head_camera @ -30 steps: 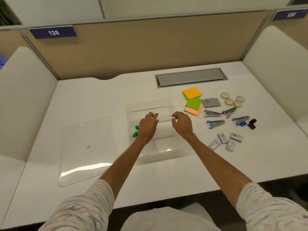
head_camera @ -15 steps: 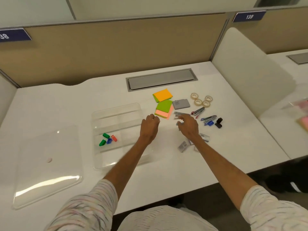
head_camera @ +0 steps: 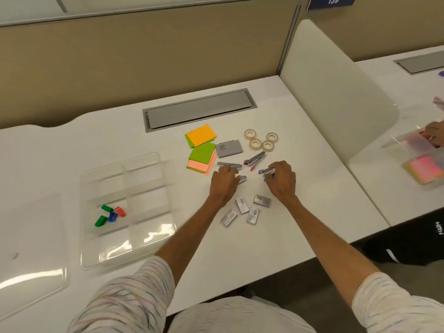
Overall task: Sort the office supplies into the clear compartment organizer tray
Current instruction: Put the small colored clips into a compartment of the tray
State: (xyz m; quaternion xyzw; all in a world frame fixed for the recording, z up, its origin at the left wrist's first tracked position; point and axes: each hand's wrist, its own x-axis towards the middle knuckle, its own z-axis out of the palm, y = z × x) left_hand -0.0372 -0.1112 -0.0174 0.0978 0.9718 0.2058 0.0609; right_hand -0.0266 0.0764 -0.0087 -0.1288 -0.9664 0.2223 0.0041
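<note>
1. Two bare hands reach over a white desk (head_camera: pixel 300 212) toward a loose group of small staplers. The left hand (head_camera: pixel 222 182) lies palm down, fingers curled over a silver stapler (head_camera: pixel 242 180) whose tip shows just past the fingertips; whether it is gripped or only covered cannot be told.
2. The right hand (head_camera: pixel 281 180) is closed around a stapler with blue trim (head_camera: pixel 266 171), which pokes out to the left of the fingers.
3. Two more staplers lie free just beyond the hands: a silver one (head_camera: pixel 229 165) and one with red trim (head_camera: pixel 255 159).
4. The clear organizer tray (head_camera: pixel 153 239) sits well to the left of the hands. One compartment on its left side holds small green, blue and red pieces (head_camera: pixel 110 213); the rest look empty.
5. Sticky note pads (head_camera: pixel 201 150), a grey box (head_camera: pixel 229 149), four tape rolls (head_camera: pixel 261 140) and four small staple boxes (head_camera: pixel 249 209) wait on the desk.
6. Risk: lifting two staplers at once with a shallow grip could let one slip, likely onto the staple boxes lying near the wrists, scattering them.
7. Risk: the tray's clear dividers are hard to see, so a stapler could land across a wall or in with the coloured pieces.
8. Compared with half a second ago, both hands have moved right, away from the tray, and closed down onto the staplers; before, they hovered open short of them.
</note>
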